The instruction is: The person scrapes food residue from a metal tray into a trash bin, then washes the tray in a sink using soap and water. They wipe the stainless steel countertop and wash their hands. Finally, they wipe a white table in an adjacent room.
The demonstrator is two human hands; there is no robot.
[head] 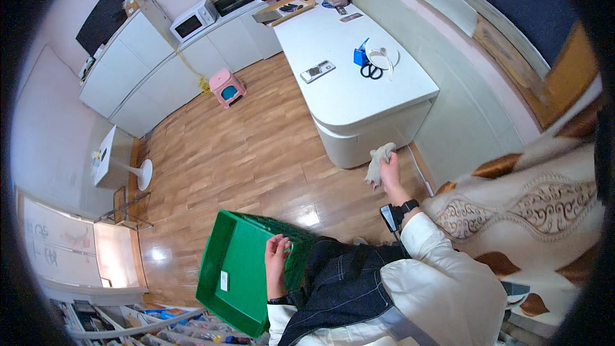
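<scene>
My right hand grips a crumpled greyish cloth in front of the rounded end of the white counter. Over the near edge of a green plastic crate is my left hand, its fingers curled; whether it grips the crate's rim I cannot tell. A small white object lies in the crate. On the counter are black-handled scissors, a blue box, a white bowl and a flat case-like object.
A pink stool stands on the wooden floor near white cabinets bearing a microwave. A patterned curtain hangs at the right. Shelves with packed goods are at the lower left. A white cable runs along the wall's foot.
</scene>
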